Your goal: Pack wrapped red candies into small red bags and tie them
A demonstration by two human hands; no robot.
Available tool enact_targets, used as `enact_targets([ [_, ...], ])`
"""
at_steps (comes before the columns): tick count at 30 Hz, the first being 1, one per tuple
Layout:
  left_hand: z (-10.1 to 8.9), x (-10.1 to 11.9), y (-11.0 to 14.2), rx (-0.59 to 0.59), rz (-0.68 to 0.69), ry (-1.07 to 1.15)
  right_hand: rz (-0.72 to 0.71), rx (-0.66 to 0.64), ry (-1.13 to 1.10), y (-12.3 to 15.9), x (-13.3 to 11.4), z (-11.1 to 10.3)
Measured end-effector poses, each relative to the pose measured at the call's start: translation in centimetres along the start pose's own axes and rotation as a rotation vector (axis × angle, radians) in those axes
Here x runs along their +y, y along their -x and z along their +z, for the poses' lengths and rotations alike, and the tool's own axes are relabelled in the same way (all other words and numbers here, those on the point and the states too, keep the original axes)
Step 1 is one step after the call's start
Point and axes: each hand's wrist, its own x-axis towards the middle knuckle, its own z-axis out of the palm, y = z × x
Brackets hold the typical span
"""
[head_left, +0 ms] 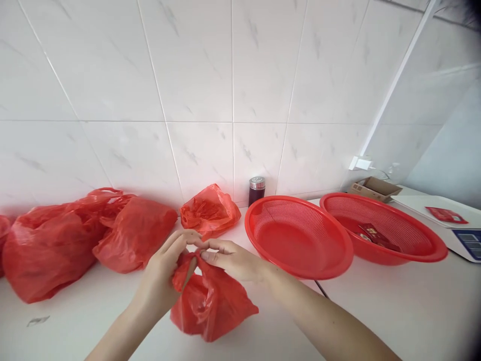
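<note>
A red plastic bag (pixel 214 306) rests on the white table in front of me, its top gathered up between my hands. My left hand (pixel 165 271) is closed on the gathered neck from the left, with a fold of plastic bunched under the palm. From the right, my right hand (pixel 229 258) pinches the same neck between thumb and fingers. The fingertips of both hands nearly meet at the twisted top. What is inside the bag cannot be made out.
Full red bags (pixel 52 245) stand at the left, and a crumpled red bag (pixel 210 210) lies by the wall. A dark bottle (pixel 257 193) stands behind a red basket (pixel 300 245). Rightward are another basket (pixel 398 225) holding packets, a cardboard box (pixel 376 189) and a scale (pixel 468 240).
</note>
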Motion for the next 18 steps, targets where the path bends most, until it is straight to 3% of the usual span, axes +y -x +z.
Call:
enact_targets([
  [3,-0.7,-0.3,0.3,-0.165,-0.004,0.112,-0.035,0.000,-0.007,0.6,0.5,0.2],
  [6,-1.3,-1.2,1.4,-0.251,-0.180,0.201,-0.103,0.208,0.148,0.9,2.0,0.4],
  [9,-1.3,-2.2,4.0,-0.191,-0.411,0.209,-0.095,0.406,0.218,0.3,4.8,-0.4],
  [12,-0.9,-2.3,7.5,-0.082,-0.602,0.150,0.010,0.590,0.182,-1.1,8.5,-2.4],
  [16,0.2,-1.5,10.7,-0.066,-0.717,0.166,0.067,0.775,0.277,-3.0,12.1,-4.5],
  [18,0.7,-1.5,10.9,0.030,-0.783,0.153,0.047,0.813,0.354,-3.4,12.3,-4.4],
])
